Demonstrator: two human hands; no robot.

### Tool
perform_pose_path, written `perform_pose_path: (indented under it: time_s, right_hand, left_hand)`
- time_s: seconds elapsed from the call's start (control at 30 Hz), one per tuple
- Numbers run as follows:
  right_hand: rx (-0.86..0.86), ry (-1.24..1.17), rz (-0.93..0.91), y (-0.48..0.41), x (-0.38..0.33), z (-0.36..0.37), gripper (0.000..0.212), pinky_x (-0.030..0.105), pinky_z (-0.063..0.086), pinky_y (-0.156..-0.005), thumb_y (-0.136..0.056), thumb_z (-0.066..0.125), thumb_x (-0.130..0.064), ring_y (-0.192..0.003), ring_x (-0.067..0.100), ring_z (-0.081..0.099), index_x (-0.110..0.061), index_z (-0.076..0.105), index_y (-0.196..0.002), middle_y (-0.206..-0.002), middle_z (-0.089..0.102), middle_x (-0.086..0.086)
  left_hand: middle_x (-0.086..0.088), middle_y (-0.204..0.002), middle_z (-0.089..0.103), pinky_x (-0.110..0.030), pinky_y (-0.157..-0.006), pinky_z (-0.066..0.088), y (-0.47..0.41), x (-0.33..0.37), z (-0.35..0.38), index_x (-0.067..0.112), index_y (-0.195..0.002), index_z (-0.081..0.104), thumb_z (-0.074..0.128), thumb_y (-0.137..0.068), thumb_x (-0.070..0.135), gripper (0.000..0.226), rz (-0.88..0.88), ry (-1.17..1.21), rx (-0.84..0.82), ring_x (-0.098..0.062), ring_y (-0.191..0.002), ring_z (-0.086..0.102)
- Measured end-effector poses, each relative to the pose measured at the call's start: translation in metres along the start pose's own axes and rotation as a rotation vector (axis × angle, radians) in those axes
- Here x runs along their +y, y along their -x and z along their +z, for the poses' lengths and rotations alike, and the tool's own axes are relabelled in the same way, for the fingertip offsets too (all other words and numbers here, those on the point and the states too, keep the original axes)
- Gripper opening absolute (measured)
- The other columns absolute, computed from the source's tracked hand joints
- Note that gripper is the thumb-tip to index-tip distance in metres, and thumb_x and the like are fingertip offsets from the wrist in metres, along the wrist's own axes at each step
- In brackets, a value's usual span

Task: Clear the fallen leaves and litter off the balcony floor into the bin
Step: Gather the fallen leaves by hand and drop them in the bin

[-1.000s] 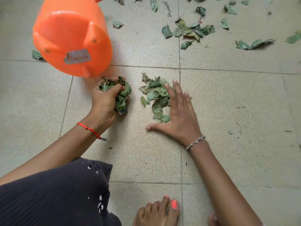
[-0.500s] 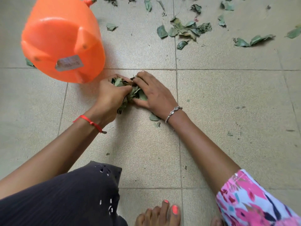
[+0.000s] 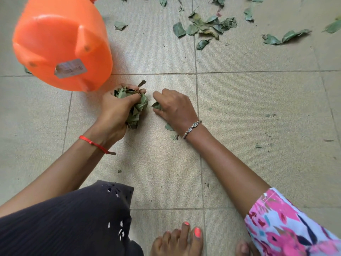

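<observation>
Your left hand (image 3: 114, 112) has its fingers (image 3: 132, 99) wrapped tight round a wad of leaves (image 3: 138, 109), held just above the floor (image 3: 258, 111) in the middle of the frame. Your right hand (image 3: 177, 108) sits just beside it, fingers curled, and seems to pinch one small leaf (image 3: 156, 105) between thumb and forefinger. How firmly it holds the leaf cannot be told.

The orange bin (image 3: 60, 45) is in the upper left of the frame, close to your left hand. Its labelled base faces you and its mouth is out of sight, so you cannot see what has gone in.

By my reckoning you are partway through. The tile under your hands is nearly clear. Only a loose leaf (image 3: 168, 127) by your right wrist and a few green crumbs (image 3: 258, 145) to the right are left there.

A good deal is left along the top of the frame. There is a scattered heap (image 3: 208, 24) at upper centre, a long pair of leaves (image 3: 287, 36) at upper right, and a single leaf (image 3: 120, 25) beside the bin. The handful itself has not yet reached the bin.
</observation>
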State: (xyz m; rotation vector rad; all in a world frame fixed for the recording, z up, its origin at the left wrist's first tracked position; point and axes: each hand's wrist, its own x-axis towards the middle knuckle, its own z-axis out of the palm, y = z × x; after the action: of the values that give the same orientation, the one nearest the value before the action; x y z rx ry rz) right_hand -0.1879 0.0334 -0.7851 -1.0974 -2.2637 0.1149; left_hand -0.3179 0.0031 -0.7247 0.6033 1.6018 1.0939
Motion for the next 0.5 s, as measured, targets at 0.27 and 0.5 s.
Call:
perform_pose_path:
  time_s: [0.27, 0.5]
  right_hand:
    - [0.272, -1.007, 0.961, 0.001, 0.018, -0.044, 0.036, 0.023, 0.035, -0.044, -0.078, 0.06, 0.0, -0.049, 0.016, 0.039, -0.018, 0.039, -0.055, -0.05, 0.039, -0.003]
    - [0.375, -1.268, 1.078, -0.001, -0.032, -0.058, 0.017, 0.016, 0.034, -0.037, -0.085, 0.056, -0.001, -0.042, 0.007, 0.04, -0.012, 0.049, -0.075, -0.059, 0.048, 0.0]
  left_hand:
    - [-0.005, -0.092, 0.071, -0.022, -0.052, 0.048, 0.009, -0.004, 0.007, 0.017, -0.081, 0.053, 0.051, -0.084, -0.011, 0.028, -0.025, 0.156, -0.005, -0.012, -0.068, 0.064]
    - [-0.006, -0.091, 0.066, -0.025, -0.058, 0.056, 0.017, -0.016, 0.028, 0.009, -0.131, 0.049, 0.049, -0.09, 0.005, 0.041, -0.316, 0.585, -0.145, -0.015, -0.059, 0.063]
